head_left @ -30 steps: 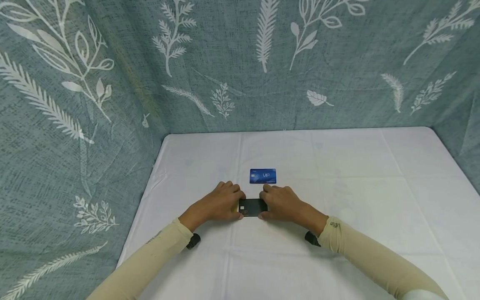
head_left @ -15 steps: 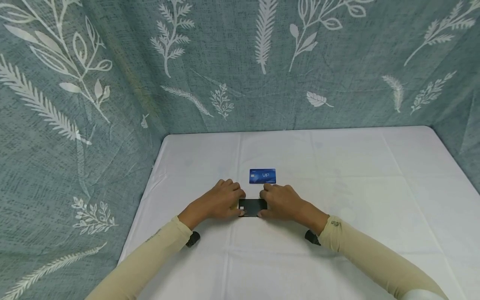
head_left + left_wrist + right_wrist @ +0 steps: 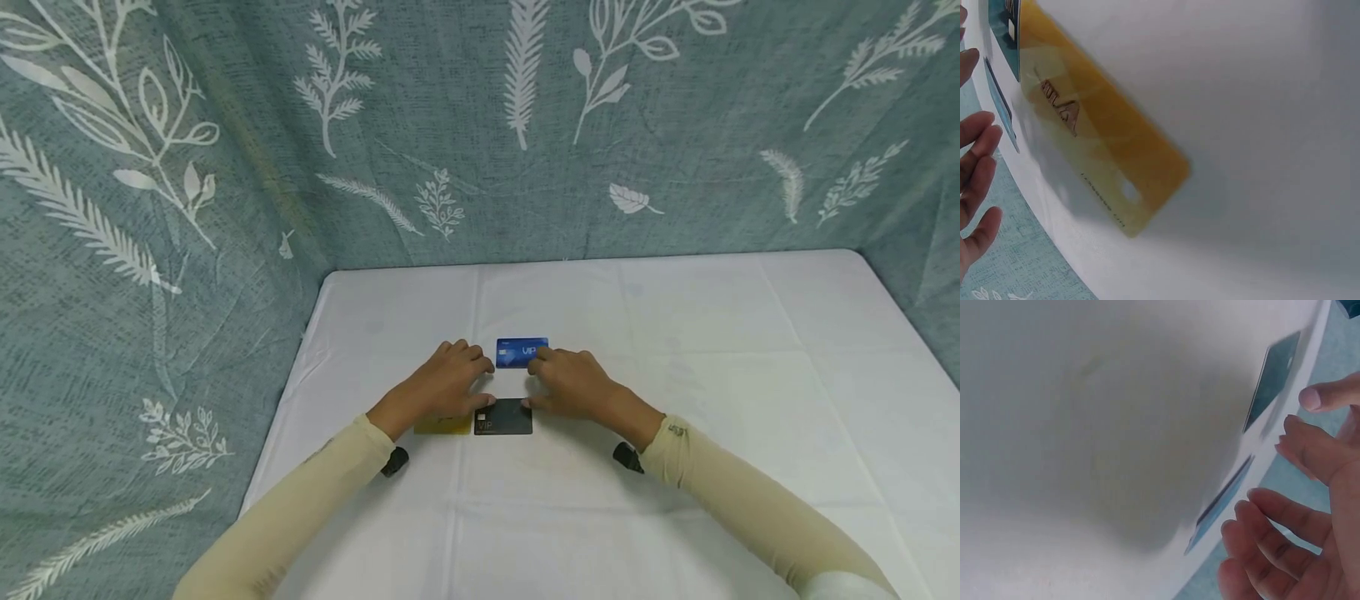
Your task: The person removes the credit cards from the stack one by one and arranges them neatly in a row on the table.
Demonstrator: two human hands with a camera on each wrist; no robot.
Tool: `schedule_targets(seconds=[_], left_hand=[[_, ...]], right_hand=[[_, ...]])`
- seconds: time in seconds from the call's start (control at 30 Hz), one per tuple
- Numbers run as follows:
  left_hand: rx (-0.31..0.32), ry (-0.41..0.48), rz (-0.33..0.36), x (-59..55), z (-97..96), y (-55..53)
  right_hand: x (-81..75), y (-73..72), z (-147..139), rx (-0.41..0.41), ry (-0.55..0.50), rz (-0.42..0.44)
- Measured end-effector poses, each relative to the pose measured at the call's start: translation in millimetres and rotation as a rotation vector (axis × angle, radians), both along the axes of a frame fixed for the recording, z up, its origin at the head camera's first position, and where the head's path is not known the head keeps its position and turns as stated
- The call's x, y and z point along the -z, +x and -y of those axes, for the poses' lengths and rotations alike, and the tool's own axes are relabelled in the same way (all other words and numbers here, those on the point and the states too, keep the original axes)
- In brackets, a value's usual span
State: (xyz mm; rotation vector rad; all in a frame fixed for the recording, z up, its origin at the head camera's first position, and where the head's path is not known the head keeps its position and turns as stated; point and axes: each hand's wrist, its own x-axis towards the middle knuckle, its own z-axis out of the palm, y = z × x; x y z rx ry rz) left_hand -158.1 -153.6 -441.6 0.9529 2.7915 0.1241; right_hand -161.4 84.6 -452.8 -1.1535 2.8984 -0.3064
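Note:
Three bank-style cards lie flat on the white table: a black "VIP" card (image 3: 503,422) near the middle, a blue "VIP" card (image 3: 514,355) behind it, and a yellow card (image 3: 442,427) to the left. My left hand (image 3: 452,380) hovers over the back edge of the yellow card, thumb tip at the black card's upper left corner. Opposite it, my right hand (image 3: 573,382) has its thumb by the black card's upper right corner, and its fingers overlap the blue card's right end. Loosely bent fingers on both hands hold nothing. In the left wrist view the yellow card (image 3: 1107,134) shows whole.
A white cloth covers the table (image 3: 697,333), whose back edge meets a teal curtain (image 3: 480,125) with white leaf prints. More curtain hangs along the left side. Dark wrist devices (image 3: 628,457) sit under both forearms.
Both hands have let go of the black card's ends and moved up and away toward the blue card. The black card stays in place, and the yellow card has come into view.

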Motion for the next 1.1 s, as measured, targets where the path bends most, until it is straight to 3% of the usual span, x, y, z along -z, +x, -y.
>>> schedule_targets(seconds=[0.13, 0.37, 1.1], left_hand=[[-0.014, -0.023, -0.023, -0.8, -3.2, -6.3], [-0.065, -0.053, 0.006, -4.8, -7.3, -15.1], [-0.07, -0.066, 0.022, -4.5, -13.1, -36.5]], right_hand=[[-1.4, -5.4, -4, 0.009, -0.01, -0.015], [-4.4, -10.6, -7, 0.03, 0.004, 0.008], [-3.0, -32.2, -11, 0.08, 0.044, 0.037]])
